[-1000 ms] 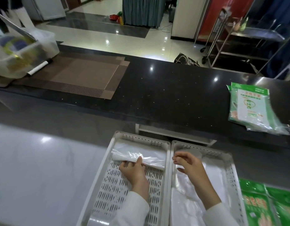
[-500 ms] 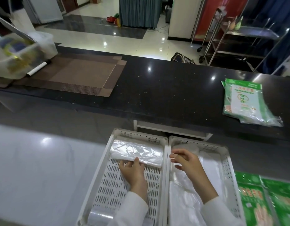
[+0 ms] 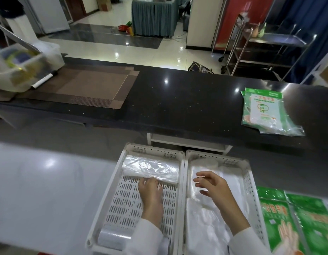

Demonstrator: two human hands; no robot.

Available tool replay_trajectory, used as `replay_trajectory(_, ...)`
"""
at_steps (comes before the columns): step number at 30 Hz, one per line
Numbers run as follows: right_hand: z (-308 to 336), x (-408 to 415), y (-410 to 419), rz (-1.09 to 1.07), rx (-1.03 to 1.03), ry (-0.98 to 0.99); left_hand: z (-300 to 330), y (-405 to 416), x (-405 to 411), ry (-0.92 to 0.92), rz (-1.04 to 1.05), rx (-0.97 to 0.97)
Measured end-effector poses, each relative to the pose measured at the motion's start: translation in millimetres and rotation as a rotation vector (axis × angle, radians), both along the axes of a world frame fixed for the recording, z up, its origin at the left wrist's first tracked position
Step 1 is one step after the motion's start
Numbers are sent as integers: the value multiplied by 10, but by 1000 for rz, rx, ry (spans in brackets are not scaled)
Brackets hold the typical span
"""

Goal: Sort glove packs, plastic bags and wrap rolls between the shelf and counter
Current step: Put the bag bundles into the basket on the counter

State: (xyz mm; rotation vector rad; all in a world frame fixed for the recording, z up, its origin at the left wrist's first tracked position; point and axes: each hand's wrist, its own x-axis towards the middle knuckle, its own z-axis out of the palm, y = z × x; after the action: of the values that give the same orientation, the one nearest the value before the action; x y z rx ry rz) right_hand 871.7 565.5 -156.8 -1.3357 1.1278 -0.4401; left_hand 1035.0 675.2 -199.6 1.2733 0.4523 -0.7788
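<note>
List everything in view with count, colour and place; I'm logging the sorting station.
Perforated trays: 2, white, side by side, near shelf.
Folded plastic bags: 1 stack, clear, left tray's far end.
Wrap roll: 1, clear, left tray's near end.
Plastic bags: pile, clear, right tray.
Glove packs: small stack, green-white, black counter, right.
Glove packs: at least 2, green, right of trays.
Placemat: brown, counter.
Storage bin: translucent, counter's left.
Left hand: touching folded bags.
Right hand: over right tray.

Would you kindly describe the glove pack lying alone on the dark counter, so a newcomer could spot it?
Look to the black counter beyond the two white trays. At its right end lies a green-and-white glove pack in clear plastic. Unlike the green packs right of the trays, it sits on the upper counter.
</note>
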Motion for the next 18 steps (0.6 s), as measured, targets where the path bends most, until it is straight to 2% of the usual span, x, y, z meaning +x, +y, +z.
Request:
replay_trajectory(4, -46, -232, -19, -11, 8, 4, 108, 31, -150, -43, -77, -15)
replay_trajectory(9, -44, -626, -166, -58, 16, -44, 282, -62, -440, -101, -154, -127)
replay_trajectory(18, 9, -1725, -641, -77, 48, -129, 483, -558, -1625, -316, -288, -131)
